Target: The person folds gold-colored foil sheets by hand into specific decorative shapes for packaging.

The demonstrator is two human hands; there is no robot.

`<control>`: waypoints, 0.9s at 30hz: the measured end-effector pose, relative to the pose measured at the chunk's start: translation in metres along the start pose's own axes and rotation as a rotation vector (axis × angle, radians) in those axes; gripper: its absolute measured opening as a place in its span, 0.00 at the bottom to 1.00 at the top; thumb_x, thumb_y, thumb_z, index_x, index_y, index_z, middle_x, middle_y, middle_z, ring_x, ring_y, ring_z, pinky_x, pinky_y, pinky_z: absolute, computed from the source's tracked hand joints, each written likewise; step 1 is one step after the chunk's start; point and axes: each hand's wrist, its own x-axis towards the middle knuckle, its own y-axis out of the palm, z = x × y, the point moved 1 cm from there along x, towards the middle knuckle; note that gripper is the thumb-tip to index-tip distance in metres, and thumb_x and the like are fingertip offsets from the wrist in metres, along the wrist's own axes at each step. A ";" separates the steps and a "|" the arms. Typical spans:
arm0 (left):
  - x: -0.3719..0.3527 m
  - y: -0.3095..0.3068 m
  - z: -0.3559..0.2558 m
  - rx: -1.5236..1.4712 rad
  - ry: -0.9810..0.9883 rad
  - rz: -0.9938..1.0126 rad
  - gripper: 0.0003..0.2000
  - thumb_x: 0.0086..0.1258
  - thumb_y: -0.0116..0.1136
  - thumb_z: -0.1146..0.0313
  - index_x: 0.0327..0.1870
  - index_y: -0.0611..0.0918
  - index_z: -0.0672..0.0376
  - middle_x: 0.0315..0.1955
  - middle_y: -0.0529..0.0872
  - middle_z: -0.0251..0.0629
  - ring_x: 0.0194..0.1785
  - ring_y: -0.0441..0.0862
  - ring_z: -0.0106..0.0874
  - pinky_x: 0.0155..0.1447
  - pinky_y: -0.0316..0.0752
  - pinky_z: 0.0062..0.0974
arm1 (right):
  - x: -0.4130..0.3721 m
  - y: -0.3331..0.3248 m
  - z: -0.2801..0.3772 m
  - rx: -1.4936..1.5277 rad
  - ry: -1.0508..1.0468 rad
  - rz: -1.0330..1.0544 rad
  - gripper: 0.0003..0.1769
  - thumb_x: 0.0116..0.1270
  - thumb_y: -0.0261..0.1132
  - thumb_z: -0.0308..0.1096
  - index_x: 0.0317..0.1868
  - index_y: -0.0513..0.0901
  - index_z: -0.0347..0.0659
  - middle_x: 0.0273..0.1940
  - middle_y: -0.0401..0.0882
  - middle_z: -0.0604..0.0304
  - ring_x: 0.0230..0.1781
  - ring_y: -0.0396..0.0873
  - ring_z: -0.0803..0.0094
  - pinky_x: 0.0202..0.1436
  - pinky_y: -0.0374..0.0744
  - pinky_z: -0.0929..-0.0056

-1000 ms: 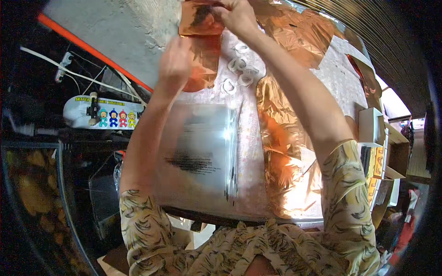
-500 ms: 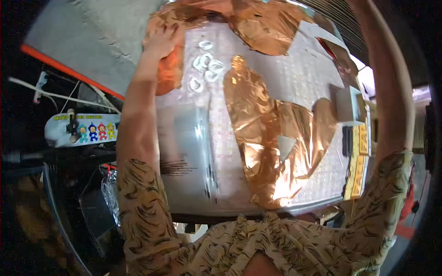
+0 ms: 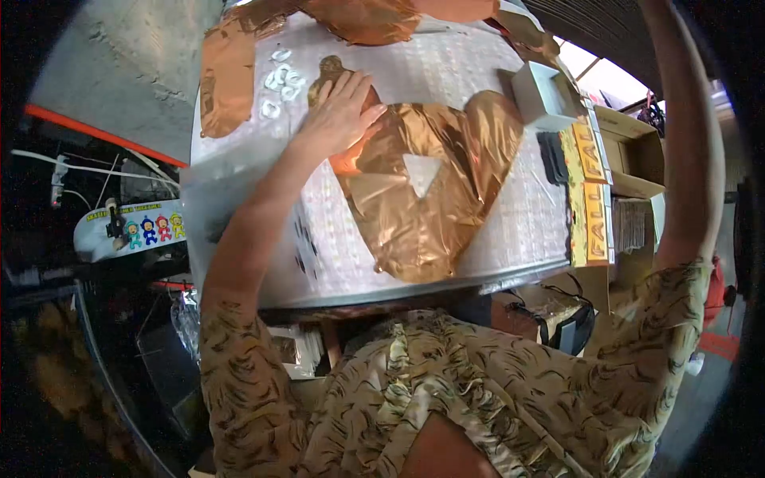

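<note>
My left hand (image 3: 341, 119) lies open and palm down on the upper left part of a flat, copper-coloured foil balloon (image 3: 434, 219). The uninflated balloon looks like a letter, with a triangular gap in its middle and a small tab at its top left. My right arm (image 3: 689, 135) reaches up along the right side, and its hand is out of view. Left of my left hand lies a small cluster of white rings (image 3: 283, 80). Beyond them is another flat copper foil piece (image 3: 227, 88), with more copper foil (image 3: 366, 17) along the far edge.
A clear plastic sheet (image 3: 231, 207) covers the table's left side. On the right stand a small white box (image 3: 542, 94), a black object (image 3: 551, 158) and a yellow strip lettered FALL (image 3: 594, 219). A skateboard (image 3: 131, 229) with cartoon figures is off to the left.
My left hand has moved right and nearer, from the left foil piece onto the letter-shaped balloon. The camera view has shifted, so the table items appear higher and further left.
</note>
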 end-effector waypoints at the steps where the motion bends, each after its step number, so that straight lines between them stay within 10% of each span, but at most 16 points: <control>1: -0.004 0.012 -0.007 0.101 -0.124 -0.057 0.31 0.79 0.51 0.47 0.73 0.72 0.62 0.76 0.70 0.50 0.76 0.70 0.51 0.77 0.64 0.53 | -0.025 0.068 -0.054 -0.387 -0.086 -0.126 0.18 0.78 0.67 0.37 0.60 0.86 0.34 0.55 0.86 0.50 0.55 0.86 0.62 0.53 0.92 0.58; 3: -0.003 0.018 -0.011 0.108 -0.191 -0.052 0.33 0.78 0.52 0.45 0.74 0.71 0.61 0.76 0.69 0.50 0.78 0.67 0.50 0.78 0.62 0.55 | -0.052 0.085 -0.101 -1.156 -0.262 -0.377 0.18 0.75 0.69 0.35 0.59 0.86 0.35 0.51 0.88 0.52 0.53 0.87 0.64 0.50 0.92 0.62; 5: -0.003 0.027 -0.005 0.083 -0.268 -0.038 0.35 0.75 0.55 0.42 0.75 0.71 0.58 0.76 0.69 0.50 0.80 0.63 0.51 0.78 0.61 0.58 | -0.069 -0.141 -0.083 -1.813 -0.374 -0.600 0.15 0.71 0.71 0.27 0.57 0.87 0.38 0.47 0.90 0.53 0.44 0.87 0.69 0.47 0.83 0.66; 7: -0.005 0.021 -0.001 0.059 -0.173 -0.177 0.27 0.75 0.55 0.50 0.68 0.76 0.60 0.73 0.72 0.49 0.75 0.68 0.54 0.73 0.67 0.54 | -0.097 -0.113 -0.170 -1.861 -0.460 -0.368 0.21 0.68 0.62 0.13 0.60 0.84 0.35 0.57 0.87 0.52 0.52 0.87 0.65 0.57 0.83 0.69; 8: -0.004 0.014 0.002 -0.120 -0.163 -0.243 0.22 0.76 0.54 0.55 0.64 0.79 0.60 0.71 0.73 0.48 0.73 0.70 0.53 0.70 0.71 0.51 | -0.084 -0.071 -0.192 -1.094 -0.386 -0.213 0.25 0.64 0.61 0.11 0.61 0.84 0.34 0.61 0.86 0.50 0.60 0.85 0.61 0.64 0.82 0.68; 10: 0.011 0.012 0.006 -0.190 -0.087 -0.405 0.17 0.77 0.49 0.59 0.58 0.82 0.58 0.58 0.84 0.49 0.64 0.79 0.52 0.63 0.75 0.47 | -0.103 -0.082 -0.258 -1.255 -0.386 -0.392 0.30 0.62 0.57 0.09 0.63 0.85 0.39 0.63 0.85 0.50 0.63 0.85 0.58 0.66 0.82 0.64; 13: 0.019 0.007 0.010 -0.541 -0.544 -0.118 0.20 0.83 0.48 0.57 0.60 0.83 0.63 0.40 0.92 0.44 0.38 0.90 0.36 0.48 0.83 0.34 | -0.121 -0.099 -0.323 -1.184 -0.389 -0.470 0.22 0.66 0.61 0.13 0.58 0.87 0.34 0.62 0.85 0.44 0.59 0.87 0.52 0.64 0.84 0.62; 16: 0.033 0.007 0.008 -0.400 -0.693 0.047 0.23 0.76 0.48 0.47 0.47 0.87 0.59 0.42 0.91 0.50 0.49 0.88 0.50 0.57 0.79 0.45 | -0.140 -0.098 -0.336 -1.094 -0.378 -0.478 0.18 0.66 0.62 0.14 0.55 0.87 0.30 0.60 0.85 0.41 0.61 0.86 0.51 0.65 0.83 0.60; 22: 0.074 0.001 -0.022 -0.016 -0.817 0.165 0.28 0.63 0.68 0.41 0.39 0.91 0.64 0.38 0.92 0.50 0.46 0.90 0.45 0.54 0.81 0.40 | -0.151 -0.097 -0.340 -1.260 -0.422 -0.469 0.17 0.60 0.67 0.17 0.51 0.87 0.31 0.58 0.86 0.42 0.62 0.84 0.47 0.68 0.81 0.56; 27: 0.089 0.017 -0.002 -0.379 -0.967 0.141 0.22 0.51 0.79 0.49 0.38 0.94 0.57 0.39 0.94 0.45 0.45 0.91 0.41 0.52 0.84 0.38 | -0.154 -0.095 -0.338 -1.567 -0.464 -0.457 0.16 0.59 0.72 0.25 0.49 0.88 0.38 0.61 0.85 0.51 0.69 0.79 0.53 0.80 0.66 0.45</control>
